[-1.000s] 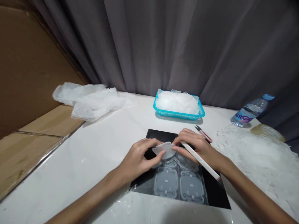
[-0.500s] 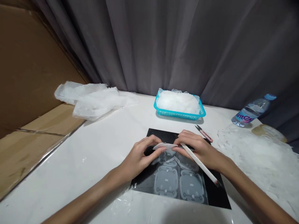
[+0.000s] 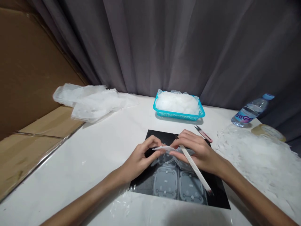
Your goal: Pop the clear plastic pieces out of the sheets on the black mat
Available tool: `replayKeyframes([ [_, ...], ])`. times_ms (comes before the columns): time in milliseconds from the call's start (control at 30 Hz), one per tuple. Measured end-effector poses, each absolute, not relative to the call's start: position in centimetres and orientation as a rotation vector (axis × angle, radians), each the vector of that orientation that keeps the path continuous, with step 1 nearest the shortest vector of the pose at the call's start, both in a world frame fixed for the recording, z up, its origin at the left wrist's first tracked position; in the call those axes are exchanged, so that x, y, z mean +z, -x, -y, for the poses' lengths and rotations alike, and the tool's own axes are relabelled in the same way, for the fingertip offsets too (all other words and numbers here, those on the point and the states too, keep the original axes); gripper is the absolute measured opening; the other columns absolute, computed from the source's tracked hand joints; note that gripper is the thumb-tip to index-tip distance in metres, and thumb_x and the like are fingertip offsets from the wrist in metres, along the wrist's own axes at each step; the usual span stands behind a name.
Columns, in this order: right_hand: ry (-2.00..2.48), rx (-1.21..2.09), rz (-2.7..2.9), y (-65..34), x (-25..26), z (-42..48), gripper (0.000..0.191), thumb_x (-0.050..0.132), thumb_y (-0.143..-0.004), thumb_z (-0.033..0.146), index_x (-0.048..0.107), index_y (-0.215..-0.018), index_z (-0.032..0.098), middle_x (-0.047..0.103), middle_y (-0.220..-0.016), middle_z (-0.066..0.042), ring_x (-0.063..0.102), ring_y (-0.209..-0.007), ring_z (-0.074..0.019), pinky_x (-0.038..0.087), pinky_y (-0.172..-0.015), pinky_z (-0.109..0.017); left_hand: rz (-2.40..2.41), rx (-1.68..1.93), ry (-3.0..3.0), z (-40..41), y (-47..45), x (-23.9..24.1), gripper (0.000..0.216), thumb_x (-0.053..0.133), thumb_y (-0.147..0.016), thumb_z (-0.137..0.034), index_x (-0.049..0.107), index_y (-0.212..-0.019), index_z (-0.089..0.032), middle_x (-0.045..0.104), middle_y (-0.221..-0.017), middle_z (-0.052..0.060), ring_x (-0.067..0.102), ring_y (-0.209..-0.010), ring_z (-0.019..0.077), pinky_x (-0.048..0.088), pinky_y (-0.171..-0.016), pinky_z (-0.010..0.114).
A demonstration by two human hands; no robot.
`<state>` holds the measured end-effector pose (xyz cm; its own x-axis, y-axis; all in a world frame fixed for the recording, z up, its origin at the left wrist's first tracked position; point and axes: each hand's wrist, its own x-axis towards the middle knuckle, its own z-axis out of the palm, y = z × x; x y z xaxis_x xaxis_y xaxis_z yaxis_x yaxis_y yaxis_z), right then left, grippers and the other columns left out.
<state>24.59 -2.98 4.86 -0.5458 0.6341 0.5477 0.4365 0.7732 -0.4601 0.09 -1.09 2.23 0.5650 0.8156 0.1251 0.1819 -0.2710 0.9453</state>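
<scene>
Both hands meet over a black mat [image 3: 218, 197] that carries a clear plastic sheet of moulded rounded pieces [image 3: 176, 185]. My left hand [image 3: 138, 158] pinches the left edge of one small translucent piece [image 3: 162, 147], lifted just above the sheet. My right hand [image 3: 197, 150] pinches the same piece from the right and also holds a long white stick-like tool [image 3: 195, 168] that slants down toward the mat's near right corner.
A turquoise basket [image 3: 178, 115] heaped with white plastic bits stands behind the mat. Small red-handled snips [image 3: 204, 134] lie to its right. Crumpled clear bags [image 3: 91, 100] sit far left, a pile of plastic trimmings [image 3: 256, 157] and a water bottle [image 3: 250, 110] at right. Cardboard [image 3: 35, 125] borders the left.
The small piece has been lifted off the sheet and turned from tilted toward me to nearly flat and edge-on. Both hands stay pinched on it, shifting slightly left.
</scene>
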Motion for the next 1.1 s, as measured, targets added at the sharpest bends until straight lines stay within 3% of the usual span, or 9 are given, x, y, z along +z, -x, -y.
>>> replayKeyframes([
  [367, 0.777, 0.205, 2.184, -24.47, 4.88, 3.34, 0.007, 0.061, -0.101, 0.019, 0.067, -0.104, 0.020, 0.065, -0.082, -0.005, 0.057, -0.079, -0.0191, 0.047, -0.069, -0.034, -0.802, 0.740, -1.770, 1.15, -0.01, 2.58, 0.012, 0.062, -0.102, -0.034, 0.062, -0.102, -0.022, 0.075, -0.122, 0.009, 0.070, -0.112, 0.0239, 0.050, -0.098, 0.038],
  [500, 0.765, 0.154, 2.216, -24.41, 4.97, 3.62, 0.009, 0.062, -0.100, 0.018, 0.067, -0.108, 0.021, 0.067, -0.085, -0.005, 0.058, -0.082, -0.0202, 0.048, -0.070, -0.035, -0.822, 0.798, -1.695, 1.45, -0.24, 2.81, 0.012, 0.068, -0.100, -0.033, 0.066, -0.099, -0.022, 0.077, -0.115, 0.007, 0.072, -0.106, 0.0221, 0.050, -0.096, 0.036],
  [633, 0.784, 0.170, 2.191, -24.43, 5.30, 3.61, 0.006, 0.066, -0.099, 0.021, 0.067, -0.105, 0.021, 0.067, -0.085, -0.005, 0.058, -0.080, -0.0195, 0.048, -0.070, -0.034, -0.767, 0.842, -1.423, 1.73, -0.56, 2.66, 0.018, 0.072, -0.097, -0.033, 0.061, -0.092, -0.020, 0.079, -0.098, 0.006, 0.073, -0.092, 0.0194, 0.053, -0.085, 0.032],
  [867, 0.789, 0.176, 2.150, -24.77, 5.09, 3.01, 0.004, 0.066, -0.098, 0.017, 0.066, -0.097, 0.021, 0.062, -0.078, -0.002, 0.056, -0.074, -0.0169, 0.046, -0.067, -0.032, -0.742, 0.848, -1.411, 1.62, -0.52, 2.76, 0.012, 0.071, -0.098, -0.029, 0.064, -0.093, -0.021, 0.079, -0.118, 0.008, 0.073, -0.112, 0.0228, 0.050, -0.101, 0.038],
  [1100, 0.792, 0.103, 2.126, -23.95, 5.04, 3.60, 0.007, 0.067, -0.097, 0.015, 0.066, -0.095, 0.021, 0.062, -0.077, -0.002, 0.054, -0.073, -0.0171, 0.046, -0.066, -0.032, -0.827, 0.776, -1.709, 1.37, -0.38, 2.46, 0.012, 0.068, -0.099, -0.032, 0.073, -0.105, -0.022, 0.077, -0.119, 0.006, 0.071, -0.111, 0.0227, 0.050, -0.101, 0.036],
])
